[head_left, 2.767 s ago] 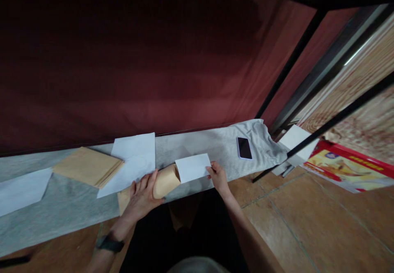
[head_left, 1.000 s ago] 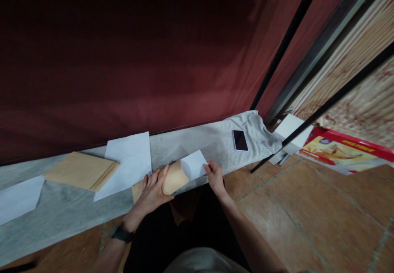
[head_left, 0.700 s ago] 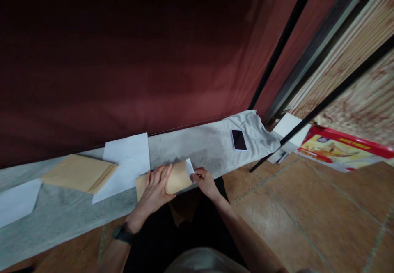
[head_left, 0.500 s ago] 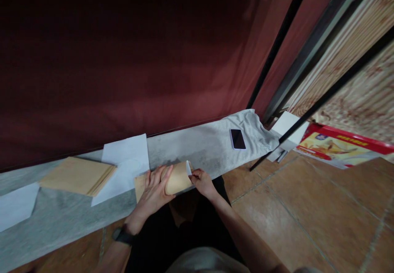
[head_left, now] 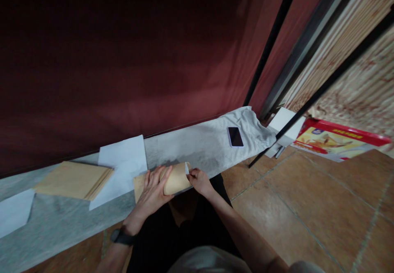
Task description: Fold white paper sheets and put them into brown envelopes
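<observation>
My left hand [head_left: 152,192] lies on a brown envelope [head_left: 176,179] at the near edge of the grey cloth-covered surface [head_left: 203,143], fingers curled over it and bowing its mouth wide. My right hand [head_left: 198,181] is pinched at the envelope's mouth on the last visible edge of a white folded paper [head_left: 186,168]. Nearly all of that paper is hidden inside the envelope.
A stack of brown envelopes [head_left: 72,179] and white sheets [head_left: 123,162] lie to the left, another white sheet [head_left: 14,212] farther left. A phone [head_left: 235,136] rests on the cloth to the right. A white box [head_left: 285,122] and a red package [head_left: 334,138] sit on the tiled floor.
The white paper, first lying mostly outside the envelope, has slid leftward into it under my right hand. Only a sliver shows now. My left hand stayed on the envelope.
</observation>
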The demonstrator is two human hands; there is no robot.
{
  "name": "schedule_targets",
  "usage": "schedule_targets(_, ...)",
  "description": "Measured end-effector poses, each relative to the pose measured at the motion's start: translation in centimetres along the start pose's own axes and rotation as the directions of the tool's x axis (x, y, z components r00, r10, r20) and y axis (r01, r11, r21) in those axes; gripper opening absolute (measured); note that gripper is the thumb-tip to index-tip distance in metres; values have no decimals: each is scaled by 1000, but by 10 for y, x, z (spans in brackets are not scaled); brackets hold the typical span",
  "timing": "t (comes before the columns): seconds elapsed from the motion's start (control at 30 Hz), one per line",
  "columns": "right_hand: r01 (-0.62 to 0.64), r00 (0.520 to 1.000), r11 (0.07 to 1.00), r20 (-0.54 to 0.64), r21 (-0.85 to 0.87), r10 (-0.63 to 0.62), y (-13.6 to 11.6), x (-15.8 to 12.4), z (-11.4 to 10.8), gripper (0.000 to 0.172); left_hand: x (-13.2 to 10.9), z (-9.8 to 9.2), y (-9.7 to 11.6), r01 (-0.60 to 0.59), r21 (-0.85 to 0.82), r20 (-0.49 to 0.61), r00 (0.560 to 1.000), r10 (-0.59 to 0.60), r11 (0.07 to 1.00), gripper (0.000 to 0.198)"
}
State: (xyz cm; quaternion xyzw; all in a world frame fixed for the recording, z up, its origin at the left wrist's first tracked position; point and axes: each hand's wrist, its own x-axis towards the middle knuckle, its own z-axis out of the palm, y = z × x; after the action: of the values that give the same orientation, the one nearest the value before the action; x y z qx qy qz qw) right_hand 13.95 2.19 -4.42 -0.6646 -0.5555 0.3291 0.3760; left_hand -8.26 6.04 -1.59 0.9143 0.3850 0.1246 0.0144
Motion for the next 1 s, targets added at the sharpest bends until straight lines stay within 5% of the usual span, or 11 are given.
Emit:
schedule_targets(0.3, -67, 991, 992, -110, 103, 79, 1, -5, 2, 3, 0, 3, -3, -31, 17, -24, 999, 31, 999, 101)
schedule_targets(0.43, -102, 973, 959, -173, 264, 152, 3, -8, 3, 15, 1, 2, -2, -37, 29, -22, 999, 37, 999, 102)
schedule_targets(0.57, -136, 957, 864, -162, 485, 242, 9, -5, 7, 36, 4, 2, -2, -50, 33, -23, 998, 51, 998, 101)
schedule_targets(0.67, -183, 958, 770, -64, 612, 279, 13, 1, 10, 14, 6, 1, -3, -61, 19, -26, 998, 62, 998, 100)
schedule_targets(0.83, -184, 942, 692, -74, 698, 326, 16, 7, 13, 16, 9, 2, 2, 47, -123, -128, 990, -63, 991, 89)
schedule_targets(0.9, -170, 931, 665, -103, 727, 350, 17, 9, 15, 18, 8, 9, 9, 192, -290, -254, 929, -269, 937, 86)
schedule_targets(0.97, -150, 921, 648, -133, 746, 367, 17, 10, 16, 20, 6, 19, 18, 347, -557, -290, 770, -568, 755, 84)
schedule_targets(1.0, -140, 918, 647, -148, 750, 369, 17, 10, 17, 21, 5, 24, 24, 393, -707, -228, 660, -716, 588, 80)
